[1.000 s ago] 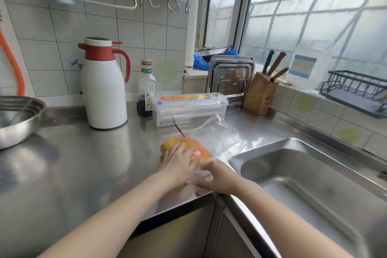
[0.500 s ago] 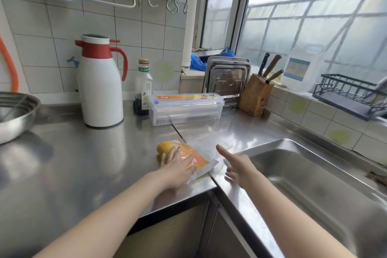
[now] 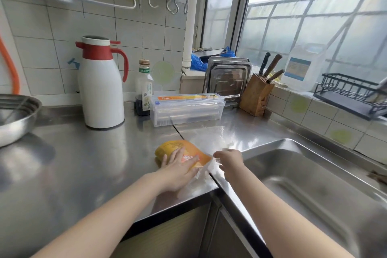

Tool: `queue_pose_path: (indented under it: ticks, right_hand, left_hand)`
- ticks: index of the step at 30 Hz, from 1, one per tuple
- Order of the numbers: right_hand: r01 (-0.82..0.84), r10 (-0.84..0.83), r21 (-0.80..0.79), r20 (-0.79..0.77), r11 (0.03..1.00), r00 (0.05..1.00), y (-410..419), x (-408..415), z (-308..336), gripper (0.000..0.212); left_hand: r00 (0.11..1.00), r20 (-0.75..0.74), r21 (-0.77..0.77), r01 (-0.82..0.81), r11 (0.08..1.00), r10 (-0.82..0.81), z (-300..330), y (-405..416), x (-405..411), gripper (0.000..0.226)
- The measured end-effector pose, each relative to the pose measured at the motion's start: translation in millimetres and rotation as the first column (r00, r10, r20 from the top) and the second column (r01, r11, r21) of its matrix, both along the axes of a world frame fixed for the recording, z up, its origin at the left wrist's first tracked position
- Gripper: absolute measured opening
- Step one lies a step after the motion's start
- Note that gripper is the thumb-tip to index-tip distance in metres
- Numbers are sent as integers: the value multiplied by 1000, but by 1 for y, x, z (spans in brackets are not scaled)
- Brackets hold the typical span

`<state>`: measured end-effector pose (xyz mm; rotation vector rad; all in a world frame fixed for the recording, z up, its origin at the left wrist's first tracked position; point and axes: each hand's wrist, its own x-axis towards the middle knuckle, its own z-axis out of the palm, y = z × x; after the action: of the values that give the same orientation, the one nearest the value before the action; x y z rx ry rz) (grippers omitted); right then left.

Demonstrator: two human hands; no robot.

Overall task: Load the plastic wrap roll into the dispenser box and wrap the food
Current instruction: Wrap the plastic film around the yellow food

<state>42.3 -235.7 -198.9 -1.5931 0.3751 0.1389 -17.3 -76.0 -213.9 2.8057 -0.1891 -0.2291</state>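
**A:** Which step is this?

**B:** The wrapping, I'd judge. The clear rectangular plastic dispenser box (image 3: 187,109) with its orange label stands shut at the back of the steel bench (image 3: 83,163), at twelve o'clock from the hands, well apart from them. The roll appears to be inside already.

**A:** And the food?

**B:** The yellow-orange packaged food (image 3: 180,152) lies near the bench's front edge, on a sheet of clear plastic wrap (image 3: 209,138) that spreads away toward one o'clock.

**A:** The hands?

**B:** The left hand (image 3: 178,168) lies flat on the food, fingers (image 3: 192,160) straight and slightly spread, pinning it. The right hand (image 3: 229,160) is just beside the food at three o'clock, at the wrap's crumpled near edge; it seems to be taking the film in curled fingers, but blur keeps me from telling whether they have it.

**A:** Next move?

**B:** Probably drawing that edge over the food toward nine o'clock, keeping the film taut so it doesn't cling to itself.
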Motion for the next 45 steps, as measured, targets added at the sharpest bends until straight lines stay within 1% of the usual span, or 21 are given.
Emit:
queue_pose_path:
  ticks: [2,4,7,10,12,13,15,17,19,20,21,22,25,26,29,31,34,36,40,42,45]
  right_hand:
    - [12,-14,40,31,999,999,-1,-1,0,33]
    - [4,-7,55,61,998,998,-1,-5,4,29]
    - [-54,41,128,95,990,995,-7,-9,14,21]
    - [-176,145,247,139,953,980,-19,-14,22,12]
    - [-289,248,256,183,922,951,-27,-17,26,10]
    - [-344,301,235,200,909,932,-31,-20,28,10]
    - [-423,382,204,214,883,899,-38,-25,31,13]
    - [-460,414,220,224,860,882,-42,-33,35,17]
    - [-480,431,234,232,846,872,-45,-37,38,16]
    - [-486,436,230,236,843,868,-46,-39,40,15]
    - [-489,440,216,238,845,866,-47,-44,42,13]
    - [-489,441,204,239,848,865,-48,-46,43,11]
    - [-477,440,161,219,864,871,-49,-55,44,9]
    - [-477,447,141,201,867,872,-49,-57,44,10]
    - [-498,492,29,107,867,864,-47,-66,44,13]
    - [-491,493,-46,38,870,869,-46,-72,43,13]
    - [-390,394,-210,-28,896,919,-48,-79,39,8]
    - [-293,304,-299,-9,908,953,-52,-81,39,8]
    - [-143,185,-374,77,916,980,-58,-83,45,26]
    - [-122,176,-430,89,895,980,-57,-87,51,33]
    - [-140,223,-537,91,832,971,-54,-99,56,31]
  left_hand:
    - [998,52,-19,-15,1000,16,4,0,-1,54]
    - [988,132,-76,-73,994,83,9,2,-1,57]
    - [940,248,-241,-175,955,235,19,7,0,64]
    - [892,281,-411,-222,884,354,36,14,-2,87]
    - [878,239,-502,-254,827,414,48,19,-6,108]
    - [880,191,-568,-262,781,434,55,21,-9,117]
    - [901,39,-722,-274,635,433,68,23,-19,138]
    - [928,-81,-835,-263,483,364,79,26,-33,166]
    - [944,-135,-864,-261,430,300,84,29,-40,180]
    - [949,-151,-865,-262,427,275,85,31,-42,180]
    - [955,-160,-863,-259,434,251,86,33,-46,172]
    - [957,-166,-857,-260,445,239,87,35,-49,155]
    - [953,-138,-822,-262,505,270,85,36,-57,74]
    - [952,-120,-815,-257,520,282,84,35,-60,57]
    - [951,-85,-797,-244,553,297,84,32,-66,28]
    - [949,-53,-761,-239,604,310,84,30,-71,20]
    - [949,-1,-698,-227,679,315,81,27,-79,15]
    - [951,31,-655,-214,725,309,81,24,-84,14]
    - [944,85,-595,-210,776,320,86,15,-92,12]
    - [948,99,-526,-208,825,303,89,10,-98,12]
    - [967,74,-395,-195,898,243,87,0,-109,16]
